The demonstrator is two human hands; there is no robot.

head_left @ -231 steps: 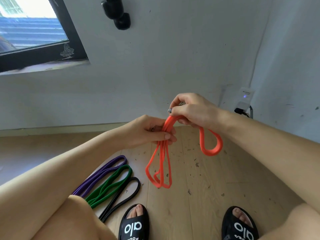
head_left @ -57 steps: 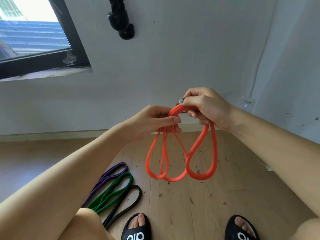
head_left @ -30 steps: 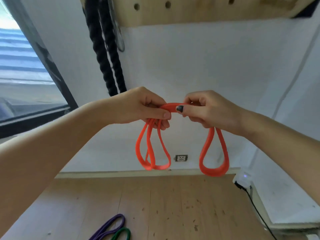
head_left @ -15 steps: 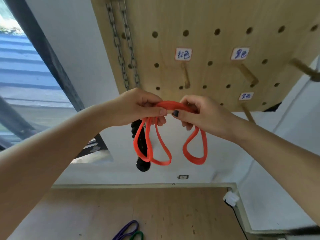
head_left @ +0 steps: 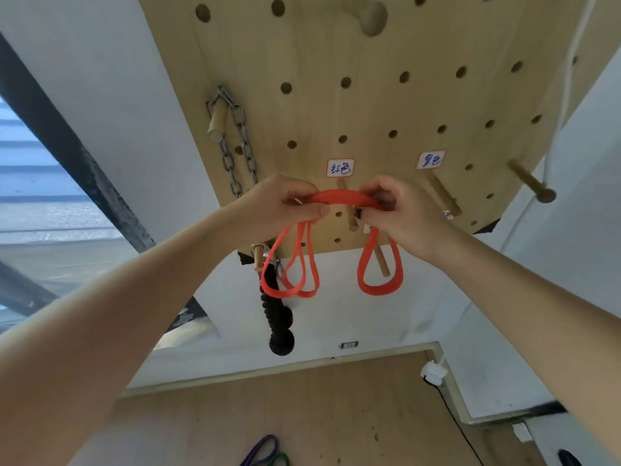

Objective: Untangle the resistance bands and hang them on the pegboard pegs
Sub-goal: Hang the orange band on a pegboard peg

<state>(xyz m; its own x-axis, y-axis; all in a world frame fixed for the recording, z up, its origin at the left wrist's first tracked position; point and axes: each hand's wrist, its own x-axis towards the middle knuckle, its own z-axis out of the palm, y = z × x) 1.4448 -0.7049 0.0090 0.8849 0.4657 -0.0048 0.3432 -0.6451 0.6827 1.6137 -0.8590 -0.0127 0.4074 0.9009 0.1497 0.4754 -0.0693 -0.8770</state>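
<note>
While the orange resistance band [head_left: 339, 198] is held up in front of the wooden pegboard [head_left: 369, 105], its folded top span is stretched between the two hands. That span is pinched by the left hand [head_left: 279, 210], with the thumb laid along the underside and the fingers curled over the top; two loops of the band hang below this grip. The other end of the span is pinched by the right hand [head_left: 400, 216], fingers curled round it, and a single loop hangs beneath. The span is seen across the wooden peg [head_left: 349, 210] under the left paper label [head_left: 340, 168]; whether the band touches that peg cannot be told. A second label [head_left: 430, 159] is fixed further right, above another peg [head_left: 442, 195].

A metal chain [head_left: 235, 146] is hung from a peg at the pegboard's left edge, and a black braided rope [head_left: 277, 314] with knobbed ends hangs below the board's lower edge, partly behind the left loops. On the wooden floor [head_left: 336, 415], at the bottom of the view, a purple band [head_left: 260, 450] and a green band [head_left: 280, 460] are seen lying side by side. A white plug [head_left: 433, 373] sits at the foot of the right wall.
</note>
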